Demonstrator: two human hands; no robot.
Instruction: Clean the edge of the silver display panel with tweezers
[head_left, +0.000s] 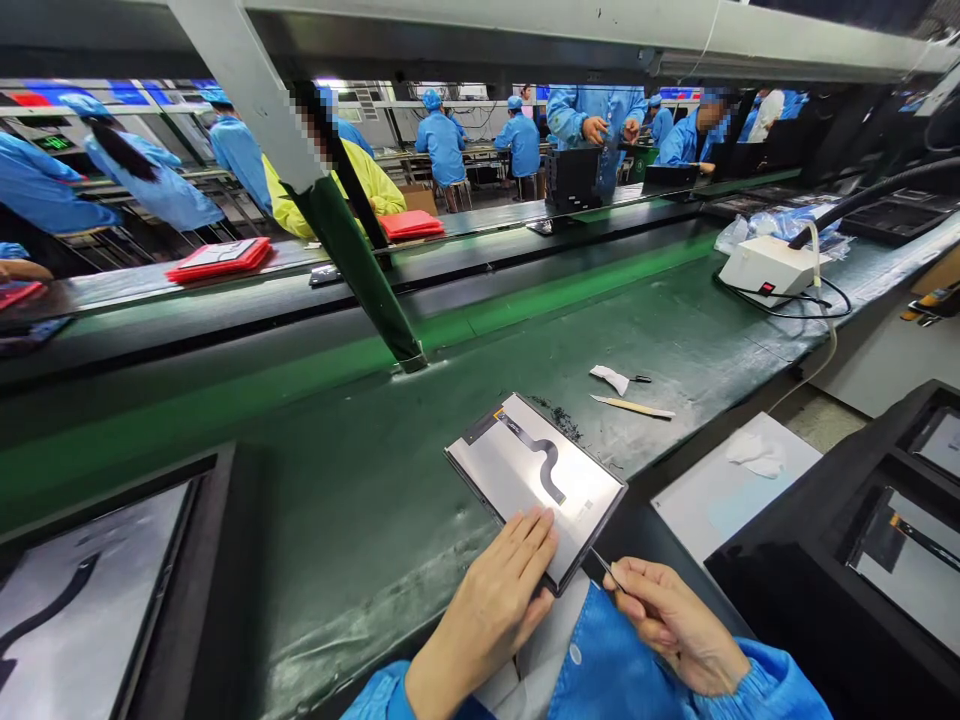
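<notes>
A display panel (576, 468) with a silvery back and a curved black flex cable (546, 462) lies tilted at the front edge of the green bench. My left hand (504, 590) holds it: the fingers rest flat together on its back, and the thumb is at its near edge. In my right hand (671, 620) a thin dark metal tool (604, 566) is pinched, its tip at the panel's near right edge. I cannot make out what kind of tool it is. Small black scraps (559, 418) lie just beyond the panel.
Beyond the scraps lie a pale-handled blade (634, 406) and a white wipe (610, 378). Black trays (817, 570) with more panels stand on either side. A white device (776, 268) with a hose sits back right. A slanted post (364, 270) rises ahead; several co-workers sit beyond.
</notes>
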